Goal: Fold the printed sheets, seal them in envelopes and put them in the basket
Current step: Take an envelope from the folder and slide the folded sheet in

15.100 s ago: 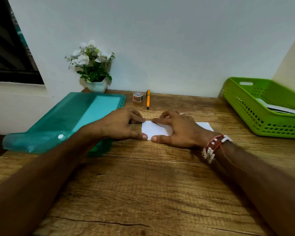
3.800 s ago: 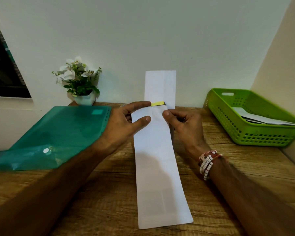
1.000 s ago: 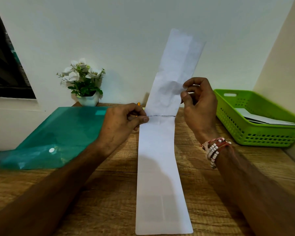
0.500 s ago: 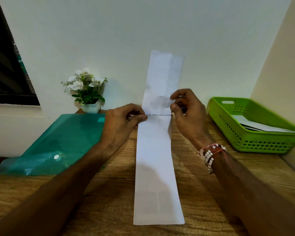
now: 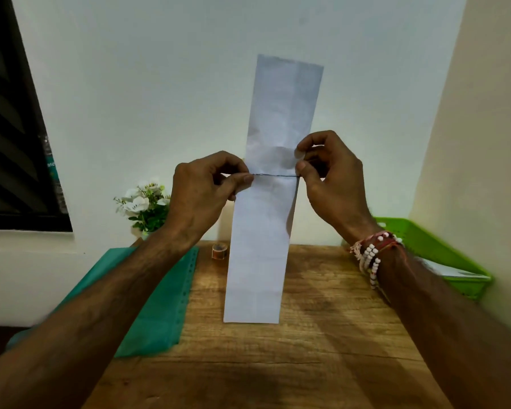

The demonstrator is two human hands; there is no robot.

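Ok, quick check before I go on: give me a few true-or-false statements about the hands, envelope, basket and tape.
1. Both the left hand and the right hand pinch the white envelope. True.
2. The green basket holds nothing. False: white paper lies in it.
3. The teal folder lies on the table, left of the envelope. True.
4. The tape roll sits in the basket. False: it stands on the table beside the envelope.
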